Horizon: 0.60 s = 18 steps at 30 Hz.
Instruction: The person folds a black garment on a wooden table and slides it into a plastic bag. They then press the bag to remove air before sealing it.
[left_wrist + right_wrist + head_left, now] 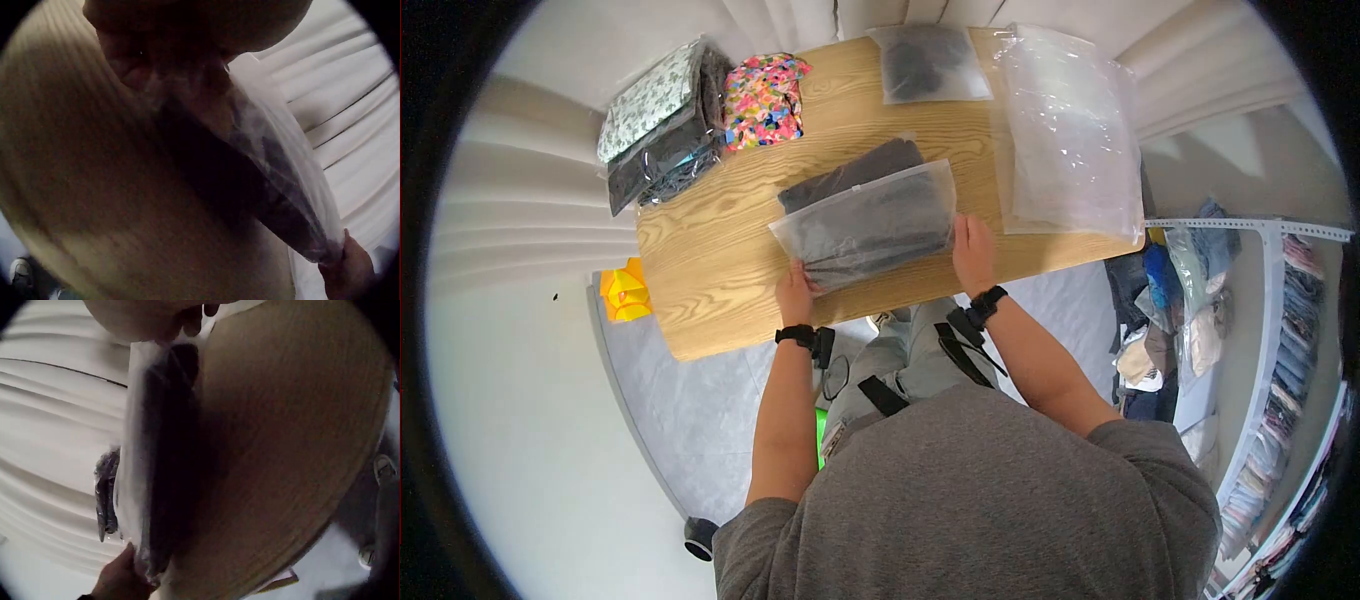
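A frosted zip bag [870, 225] with a folded dark garment [855, 175] lies over the middle of the wooden table. Dark cloth shows through the bag's film and also beyond its far edge, where a small zip slider sits. My left hand [797, 292] pinches the bag's near left corner, thumb on top. At the right end, my right hand [973, 255] grips the bag's side edge. In the left wrist view the bag [281, 169] stretches between both hands, its dark underside in shadow. The right wrist view shows the bag [140, 444] held up along its length.
Clear bagged clothes [665, 120] are stacked at the back left, beside a colourful patterned cloth [765, 100]. Another frosted bag with dark contents [930, 65] lies at the back. A pile of clear bags [1070, 130] covers the table's right end. Clothes racks [1270, 330] stand to the right.
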{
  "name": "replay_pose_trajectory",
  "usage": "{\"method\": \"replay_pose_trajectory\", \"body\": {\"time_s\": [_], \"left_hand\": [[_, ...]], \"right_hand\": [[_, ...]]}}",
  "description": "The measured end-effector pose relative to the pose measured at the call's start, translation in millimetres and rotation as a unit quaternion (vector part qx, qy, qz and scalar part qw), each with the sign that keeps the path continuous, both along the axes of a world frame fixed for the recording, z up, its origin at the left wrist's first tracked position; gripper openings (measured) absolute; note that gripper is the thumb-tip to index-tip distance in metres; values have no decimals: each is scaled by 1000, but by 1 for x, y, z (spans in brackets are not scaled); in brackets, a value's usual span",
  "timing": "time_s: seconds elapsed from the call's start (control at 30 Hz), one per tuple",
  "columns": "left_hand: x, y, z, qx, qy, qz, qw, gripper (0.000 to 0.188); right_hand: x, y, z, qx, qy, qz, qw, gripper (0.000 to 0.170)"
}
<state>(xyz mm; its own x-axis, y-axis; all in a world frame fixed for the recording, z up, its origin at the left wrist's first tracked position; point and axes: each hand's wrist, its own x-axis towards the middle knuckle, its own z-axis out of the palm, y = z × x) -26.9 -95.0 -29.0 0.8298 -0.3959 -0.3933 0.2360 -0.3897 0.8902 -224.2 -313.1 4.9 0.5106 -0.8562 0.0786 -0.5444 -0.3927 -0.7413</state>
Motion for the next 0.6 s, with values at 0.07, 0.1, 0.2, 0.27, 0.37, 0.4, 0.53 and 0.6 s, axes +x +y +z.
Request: {"method": "replay_pose_trajectory", "body": {"time_s": [0.07, 0.1, 0.2, 0.27, 0.37, 0.4, 0.53, 0.6], "left_hand": [[-2, 3, -4, 15, -81, -20, 996, 42], [-2, 1, -2, 18, -16, -20, 1000, 42], [-1, 0, 5, 23, 54, -19, 998, 42], [2, 0, 1, 22, 59, -19, 998, 42], [1, 3, -12, -10, 46, -10, 999, 42], [-2, 2, -5, 1, 43, -4, 999, 41], [-11, 2, 36, 121, -125, 3, 985, 28], [-21, -13, 62, 193, -327, 37, 924, 25]], "right_hand": [[12, -4, -7, 93, -7, -87, 992, 28], [15, -12, -16, 91, -10, -84, 992, 28], [15, -23, -23, 173, 8, -58, 983, 25], [20, -7, 22, 0, -44, -131, 990, 24], [34, 12, 35, -189, -9, 178, 966, 31], [43, 16, 37, -194, -12, 181, 964, 31], [72, 17, 26, -258, 111, 276, 919, 41], [80, 15, 19, -248, 124, 286, 917, 43]]}}
